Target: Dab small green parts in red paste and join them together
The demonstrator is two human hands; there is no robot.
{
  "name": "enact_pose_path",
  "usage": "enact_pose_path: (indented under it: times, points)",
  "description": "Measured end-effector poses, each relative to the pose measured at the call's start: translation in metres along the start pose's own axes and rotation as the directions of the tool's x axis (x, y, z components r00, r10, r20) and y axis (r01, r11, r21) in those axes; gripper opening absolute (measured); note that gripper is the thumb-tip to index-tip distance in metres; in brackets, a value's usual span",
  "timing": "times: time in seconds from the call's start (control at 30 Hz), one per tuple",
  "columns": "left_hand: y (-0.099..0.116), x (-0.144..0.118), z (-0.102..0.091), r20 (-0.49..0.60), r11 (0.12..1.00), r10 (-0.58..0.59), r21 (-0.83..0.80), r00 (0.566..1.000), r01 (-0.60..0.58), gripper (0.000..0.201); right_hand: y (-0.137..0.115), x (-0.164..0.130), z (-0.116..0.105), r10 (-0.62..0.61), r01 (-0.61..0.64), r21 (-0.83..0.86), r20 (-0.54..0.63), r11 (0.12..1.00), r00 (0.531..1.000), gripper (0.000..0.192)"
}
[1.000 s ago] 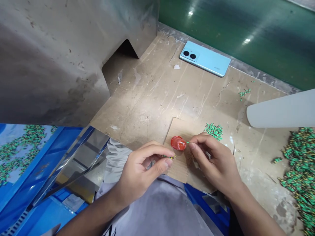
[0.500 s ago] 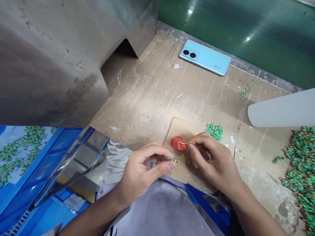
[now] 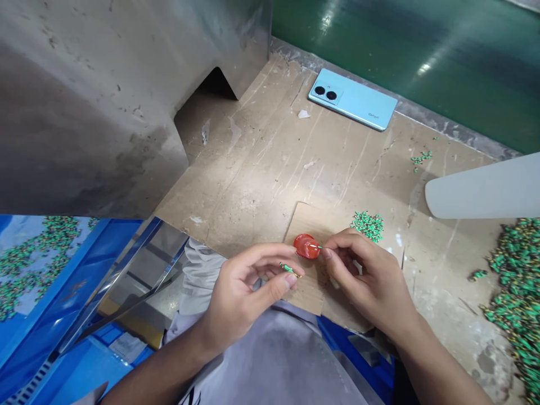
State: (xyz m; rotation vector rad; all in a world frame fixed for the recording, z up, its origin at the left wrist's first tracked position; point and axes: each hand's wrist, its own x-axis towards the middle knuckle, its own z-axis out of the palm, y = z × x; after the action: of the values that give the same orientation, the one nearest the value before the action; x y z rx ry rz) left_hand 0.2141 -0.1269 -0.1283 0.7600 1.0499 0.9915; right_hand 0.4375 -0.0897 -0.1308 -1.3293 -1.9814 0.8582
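Observation:
My left hand [image 3: 248,289] is curled, with a small green-and-yellow piece [image 3: 291,270] held at the thumb and fingers; its index finger is lifted off the piece. Thumb and forefinger of my right hand [image 3: 358,264] pinch a tiny thin green-tipped piece [image 3: 319,247], whose end reaches over the rim of a small red dish [image 3: 301,245]. Glossy red-orange stuff lies in the dish, which sits on a cardboard piece [image 3: 304,219] between my hands. A little heap of tiny green parts [image 3: 368,226] lies just beyond my right hand.
A large pile of green-and-yellow parts [image 3: 517,298] covers the right side. Light-blue phone [image 3: 352,101] lies at the back, by a green surface [image 3: 400,62]. A metal housing [image 3: 105,112] stands left, a white rounded arm [image 3: 485,188] juts in right, and a blue tray [image 3: 80,275] is lower left.
The index finger of my left hand has lifted and opened away from the thumb, and the green-and-yellow piece has tilted. My right hand stays nearly still at the red dish.

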Motion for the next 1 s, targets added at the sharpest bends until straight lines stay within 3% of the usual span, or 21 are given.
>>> enact_pose_path:
  times: [0.1,0.27,0.4,0.47,0.53,0.6,0.63,0.8,1.0]
  points:
    - [0.000,0.000,0.001,-0.003,0.998,-0.045,-0.040,0.999,0.045,0.014,0.001,0.000,0.000,0.006,-0.006,0.003,0.006,1.000,1.000,0.012]
    - [-0.001,-0.001,0.000,0.001,1.000,0.012,0.024,1.000,-0.012,0.009,0.001,0.000,0.001,-0.020,0.020,0.001,0.008,1.000,1.000,0.010]
    - [0.000,-0.001,-0.003,0.030,0.970,0.117,0.212,0.993,-0.121,0.014,0.001,0.000,-0.002,-0.021,0.021,-0.014,-0.005,1.000,1.000,0.012]
    - [0.001,-0.001,-0.004,0.165,0.859,0.264,0.408,0.950,-0.310,0.016,0.003,0.000,-0.006,-0.008,0.007,-0.050,-0.021,0.999,1.000,0.012]
    - [0.001,0.001,-0.005,0.378,0.671,0.373,0.521,0.847,-0.528,0.019,0.007,-0.001,-0.011,-0.004,0.000,-0.112,-0.037,0.994,0.999,0.011]
    - [0.000,0.003,-0.005,0.532,0.530,0.397,0.532,0.748,-0.660,0.018,0.012,-0.002,-0.015,-0.014,0.008,-0.173,-0.031,0.985,0.999,0.009]
    - [-0.002,0.004,-0.005,0.565,0.490,0.397,0.537,0.724,-0.687,0.018,0.014,-0.003,-0.017,-0.020,0.016,-0.199,-0.015,0.980,1.000,0.009]
    - [-0.015,0.007,-0.003,0.586,0.386,0.415,0.579,0.696,-0.718,0.017,0.022,-0.004,-0.018,-0.001,0.024,-0.319,0.074,0.947,0.997,0.011]
    - [-0.020,0.007,-0.003,0.579,0.402,0.390,0.593,0.716,-0.698,0.019,0.021,-0.002,-0.022,0.000,0.026,-0.333,0.077,0.943,0.997,0.012]
